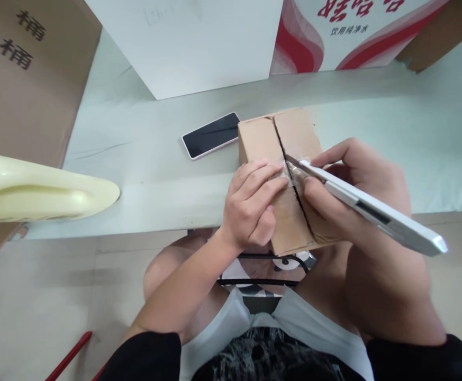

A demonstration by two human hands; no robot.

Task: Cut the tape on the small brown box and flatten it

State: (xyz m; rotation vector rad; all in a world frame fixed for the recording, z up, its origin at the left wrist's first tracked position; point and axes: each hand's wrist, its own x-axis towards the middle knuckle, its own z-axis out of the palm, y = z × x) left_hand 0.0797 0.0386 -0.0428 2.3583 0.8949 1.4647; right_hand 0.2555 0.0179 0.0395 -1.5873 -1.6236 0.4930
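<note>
A small brown cardboard box (296, 129) sits near the table's front edge, with a dark seam running down its top between two flaps. Clear tape (290, 170) crosses the seam near the middle. With fingers bent and pressed together, my left hand (250, 203) holds down the left flap beside the tape. My right hand (358, 190) is closed around a white utility knife (368, 203), whose blade tip rests at the seam by the tape. The knife's handle points down to the right. Parts of the right flap are hidden by my right hand.
A phone (213, 135) lies dark-screened against the box's left side. Large cartons stand behind: a white one (207, 47), a red-and-white one (342, 39), and a brown one (28, 79) at left. A pale yellow curved object (44, 190) juts in over the table (155, 196).
</note>
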